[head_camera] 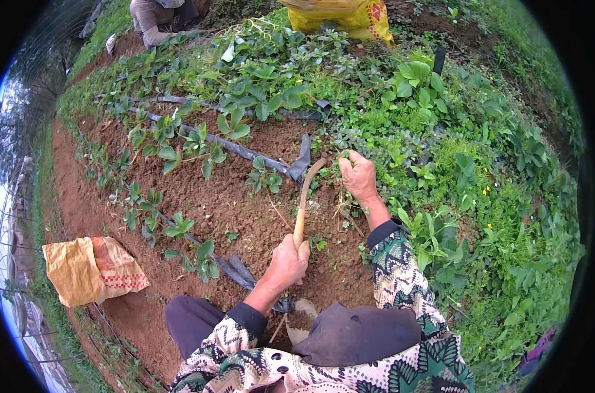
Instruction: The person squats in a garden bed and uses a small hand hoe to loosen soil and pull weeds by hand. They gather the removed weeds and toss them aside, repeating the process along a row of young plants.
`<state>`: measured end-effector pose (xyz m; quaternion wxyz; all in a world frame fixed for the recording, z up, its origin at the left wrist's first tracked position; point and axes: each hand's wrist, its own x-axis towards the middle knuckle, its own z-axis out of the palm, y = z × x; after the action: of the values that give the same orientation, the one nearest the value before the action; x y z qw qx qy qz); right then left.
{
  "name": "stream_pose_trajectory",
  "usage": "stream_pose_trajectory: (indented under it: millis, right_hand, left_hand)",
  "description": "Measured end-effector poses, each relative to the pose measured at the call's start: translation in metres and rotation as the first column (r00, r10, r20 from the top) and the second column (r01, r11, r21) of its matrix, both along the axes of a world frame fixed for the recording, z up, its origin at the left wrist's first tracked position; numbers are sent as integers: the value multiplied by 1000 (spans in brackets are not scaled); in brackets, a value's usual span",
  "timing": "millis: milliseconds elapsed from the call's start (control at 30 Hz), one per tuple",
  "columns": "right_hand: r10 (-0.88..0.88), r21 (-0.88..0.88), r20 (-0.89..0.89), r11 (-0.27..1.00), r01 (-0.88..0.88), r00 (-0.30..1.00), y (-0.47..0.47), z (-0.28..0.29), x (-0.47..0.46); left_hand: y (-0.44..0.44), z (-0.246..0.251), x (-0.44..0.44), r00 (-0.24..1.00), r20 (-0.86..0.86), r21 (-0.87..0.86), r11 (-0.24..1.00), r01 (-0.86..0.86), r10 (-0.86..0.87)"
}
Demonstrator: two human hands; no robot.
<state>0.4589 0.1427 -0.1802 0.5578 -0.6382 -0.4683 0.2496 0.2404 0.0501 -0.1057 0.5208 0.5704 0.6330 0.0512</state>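
Note:
My left hand point(283, 263) grips the wooden handle of a sickle point(303, 199), whose curved, rust-brown blade points away from me and bends right at its tip. Just beyond that tip, my right hand point(359, 178) has its fingers closed on a small green weed point(345, 155), mostly hidden by the fingers. Pulled-up stems and pale roots point(344, 204) lie on the soil below the right wrist. Left of the blade, a small strawberry-like plant point(264, 177) grows close to the folded end of a black drip tape point(301, 159).
Dense weeds point(474, 182) cover the right side. Leafy crop plants point(170, 154) line the drip tapes across bare brown soil point(214, 196). An orange woven sack point(94, 270) lies at left. A yellow sack point(339, 19) stands at the far end, with another person point(152, 22) crouching at upper left.

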Motion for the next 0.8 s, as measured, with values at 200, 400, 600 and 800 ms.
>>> stream_pose_trajectory:
  millis: [200,400,600,800]
  right_hand:
    - [6,-84,26,996,-4,1000,-3,-1,3]
    - [12,-8,81,1000,-11,997,-15,10,1]
    - [90,-277,-88,954,-111,992,-76,27,7]
    - [277,-352,44,904,-244,960,-70,43,0]
  left_hand:
    - [-12,11,-13,998,-27,72,996,60,-58]
    - [-26,32,-26,990,140,-76,997,19,-8]
    - [-51,47,-46,981,121,122,983,135,-150]
    - [-60,40,-73,998,55,386,923,3,-27]
